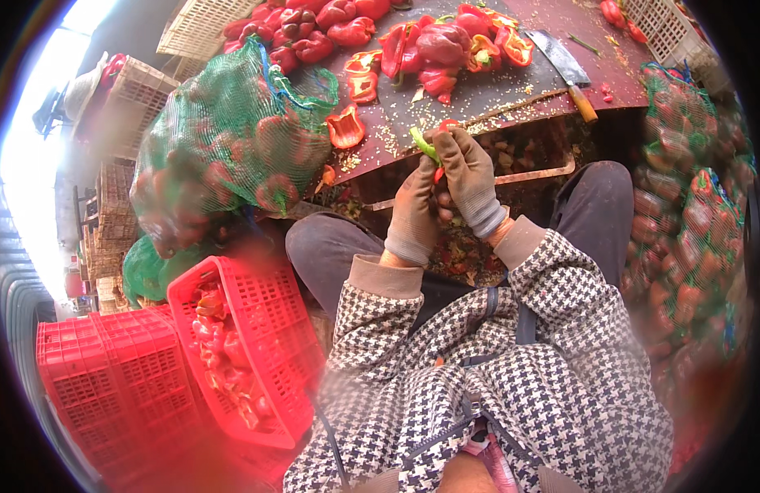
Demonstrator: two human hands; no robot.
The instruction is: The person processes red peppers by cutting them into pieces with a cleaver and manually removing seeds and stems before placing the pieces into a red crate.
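Note:
Both my hands wear soiled work gloves and meet just off the table's near edge. Between them is a piece of red bell pepper (440, 175) with a green stem (421, 143). My left hand (415, 209) grips it from below, and my right hand (467, 179) pinches it from above; the fingers hide most of the piece. On the dark red table (607, 74) past them lies a heap of cut red peppers (444, 46) among scattered seeds. A cleaver (561, 61) rests to the right, its wooden handle over the near edge.
A green mesh sack of peppers (232, 135) leans on the table's left side. Below it, a red plastic crate (263, 345) holds pepper pieces, beside more red crates (109, 370). Full mesh sacks (694, 246) stand at right. Under the table sits a bin (534, 175) with scraps.

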